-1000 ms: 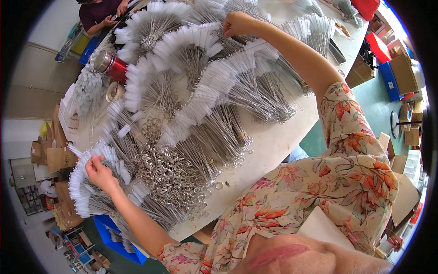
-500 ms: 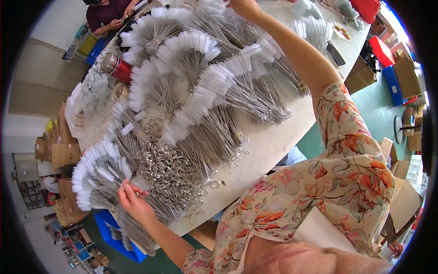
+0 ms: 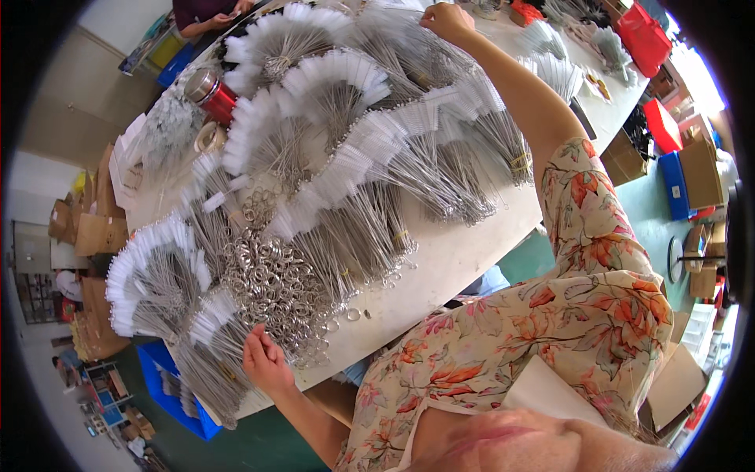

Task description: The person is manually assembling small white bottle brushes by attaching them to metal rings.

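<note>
Fans of thin wire brushes point(image 3: 370, 149) with white bristle tips cover a long white table point(image 3: 464, 252). A heap of shiny metal rings point(image 3: 271, 287) lies among them near the front edge. My left hand point(image 3: 263, 360) rests at that edge, touching the heap's near side, fingers curled; whether it holds a ring is hidden. My right arm stretches far across the table. My right hand point(image 3: 447, 19) sits on a far bundle of brushes point(image 3: 409, 55) with its fingers curled down into the wires.
A red and silver flask point(image 3: 211, 93) stands at the far left of the table. Another person point(image 3: 208, 12) works at the far end. A blue crate point(image 3: 169, 381) sits under the front edge. Cardboard boxes point(image 3: 82, 232), red and blue bins point(image 3: 672, 169) line the floor.
My left hand left the brush fan at the table's left end and came back to the near side of the ring heap. My right hand shifted slightly along the far bundles.
</note>
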`<state>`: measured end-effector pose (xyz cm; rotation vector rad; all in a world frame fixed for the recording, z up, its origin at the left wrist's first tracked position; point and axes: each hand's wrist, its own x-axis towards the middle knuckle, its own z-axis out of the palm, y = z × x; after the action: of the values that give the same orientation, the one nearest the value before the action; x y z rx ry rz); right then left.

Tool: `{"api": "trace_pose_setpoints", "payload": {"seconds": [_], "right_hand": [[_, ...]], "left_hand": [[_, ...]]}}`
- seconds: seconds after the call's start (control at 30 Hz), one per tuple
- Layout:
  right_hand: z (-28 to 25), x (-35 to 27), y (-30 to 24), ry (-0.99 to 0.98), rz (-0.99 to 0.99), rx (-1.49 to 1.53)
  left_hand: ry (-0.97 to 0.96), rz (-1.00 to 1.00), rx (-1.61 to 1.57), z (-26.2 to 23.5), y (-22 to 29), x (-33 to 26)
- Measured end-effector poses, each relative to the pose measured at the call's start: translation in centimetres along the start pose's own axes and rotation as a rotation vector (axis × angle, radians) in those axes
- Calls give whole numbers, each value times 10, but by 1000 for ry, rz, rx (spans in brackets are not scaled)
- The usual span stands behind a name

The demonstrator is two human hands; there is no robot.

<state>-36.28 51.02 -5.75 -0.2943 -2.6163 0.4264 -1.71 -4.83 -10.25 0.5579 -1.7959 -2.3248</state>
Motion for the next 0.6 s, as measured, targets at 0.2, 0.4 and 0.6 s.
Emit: {"api": "trace_pose_setpoints", "payload": {"seconds": [0.2,0.4,0.6], "right_hand": [[-57,2,-46,413,-331,49],[-102,-163,-217,-407,-52,1473],[-75,-297,-263,-984,-119,1375]], "left_hand": [[-18,37,61,20,6,-5],[-256,409,246,99,28,-14],[-368,565,253,148,14,2]]}}
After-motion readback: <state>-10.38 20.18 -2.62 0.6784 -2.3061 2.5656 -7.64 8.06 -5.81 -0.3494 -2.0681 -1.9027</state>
